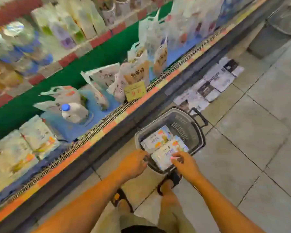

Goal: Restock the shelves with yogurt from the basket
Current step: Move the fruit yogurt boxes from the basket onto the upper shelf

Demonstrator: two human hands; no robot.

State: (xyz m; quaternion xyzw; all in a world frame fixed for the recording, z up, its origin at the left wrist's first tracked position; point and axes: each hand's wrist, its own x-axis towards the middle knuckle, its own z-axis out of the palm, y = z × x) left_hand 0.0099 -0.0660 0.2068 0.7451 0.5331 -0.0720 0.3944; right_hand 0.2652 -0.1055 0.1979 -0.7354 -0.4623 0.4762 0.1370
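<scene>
both hands (134, 163) (185, 163) reach into basket (198, 132), gripping yogurt pack (165, 154)

My basket (185, 130) is open on top, yogurt packs (158, 140) filling its near half, handle (199, 116) jutting at one o'clock. At ten o'clock the bottom shelf (106, 121) shows bare blue mat (69, 130) beside a milk bottle (72, 112); pouches (134, 69) crowd eleven o'clock.

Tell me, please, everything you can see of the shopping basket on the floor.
The shopping basket is grey plastic with slotted walls and a black handle sticking out at its far end. It sits upright on the tiled floor beside the chiller base. White yogurt packs lie flat inside. The left hand is at its near rim, and the right hand touches the nearest yogurt pack; blur hides any grip.
</scene>
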